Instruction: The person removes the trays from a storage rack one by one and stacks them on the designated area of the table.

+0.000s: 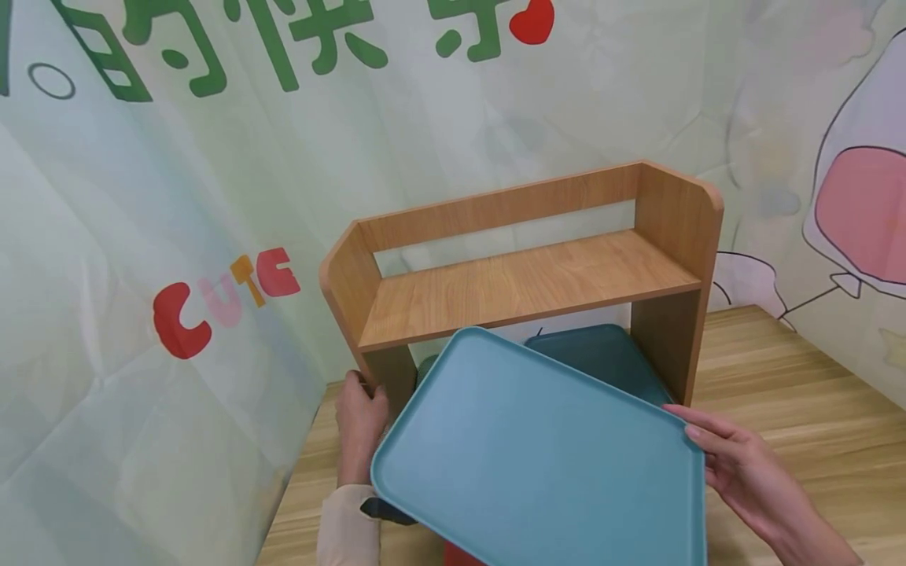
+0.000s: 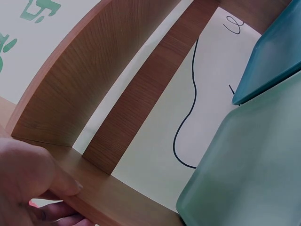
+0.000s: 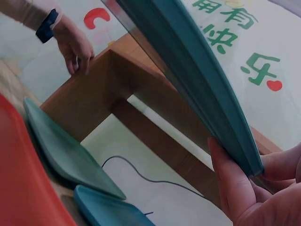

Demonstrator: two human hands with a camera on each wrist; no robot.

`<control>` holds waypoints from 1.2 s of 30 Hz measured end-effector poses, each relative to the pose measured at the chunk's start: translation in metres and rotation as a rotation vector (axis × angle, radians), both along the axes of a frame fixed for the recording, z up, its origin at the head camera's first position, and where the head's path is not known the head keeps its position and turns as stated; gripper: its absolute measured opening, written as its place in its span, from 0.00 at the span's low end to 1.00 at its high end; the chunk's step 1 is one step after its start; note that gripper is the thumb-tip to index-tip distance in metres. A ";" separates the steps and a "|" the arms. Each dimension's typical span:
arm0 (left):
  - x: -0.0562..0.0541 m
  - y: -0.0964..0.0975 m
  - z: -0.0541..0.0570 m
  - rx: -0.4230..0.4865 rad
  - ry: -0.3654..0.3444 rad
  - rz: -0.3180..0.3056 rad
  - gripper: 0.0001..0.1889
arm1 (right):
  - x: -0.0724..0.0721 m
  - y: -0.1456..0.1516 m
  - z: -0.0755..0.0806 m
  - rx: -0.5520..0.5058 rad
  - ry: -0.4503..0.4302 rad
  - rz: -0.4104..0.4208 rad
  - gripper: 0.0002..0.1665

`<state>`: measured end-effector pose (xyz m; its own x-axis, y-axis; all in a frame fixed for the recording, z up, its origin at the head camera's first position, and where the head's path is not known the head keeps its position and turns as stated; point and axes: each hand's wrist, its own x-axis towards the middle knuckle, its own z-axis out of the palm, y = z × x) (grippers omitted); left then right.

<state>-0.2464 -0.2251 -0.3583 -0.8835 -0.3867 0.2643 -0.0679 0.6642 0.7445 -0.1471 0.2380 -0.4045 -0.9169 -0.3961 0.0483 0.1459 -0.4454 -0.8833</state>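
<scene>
In the head view my right hand (image 1: 753, 475) pinches a blue rectangular tray (image 1: 545, 448) by its right edge, thumb on top. The tray is held tilted in the air in front of a small wooden desktop shelf (image 1: 524, 275). My left hand (image 1: 361, 424) grips the left side panel of that shelf; the left wrist view shows the thumb on the board's inner face (image 2: 94, 188). Below the shelf board lie a green tray (image 2: 244, 165), mostly hidden in the head view, and a darker teal tray (image 1: 594, 350) to its right.
A red tray (image 3: 28, 179) lies in front of the shelf, largely covered by the blue tray in the head view. The wood-grain table (image 1: 793, 409) extends to the right. A printed cloth backdrop (image 1: 495, 118) hangs behind and at both sides.
</scene>
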 end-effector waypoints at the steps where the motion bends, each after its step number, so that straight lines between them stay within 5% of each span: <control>1: 0.000 0.000 0.000 -0.015 0.009 0.006 0.16 | 0.000 0.001 -0.001 0.011 -0.006 -0.001 0.23; 13: 0.001 0.002 0.002 -0.038 -0.006 0.019 0.15 | 0.000 0.016 -0.015 0.083 -0.109 0.039 0.21; 20: 0.001 0.003 0.003 -0.027 -0.024 0.014 0.15 | 0.001 0.026 -0.025 0.120 -0.077 0.089 0.22; 36: 0.000 0.002 0.002 -0.034 -0.022 0.005 0.15 | 0.005 0.043 -0.042 0.341 -0.177 -0.004 0.19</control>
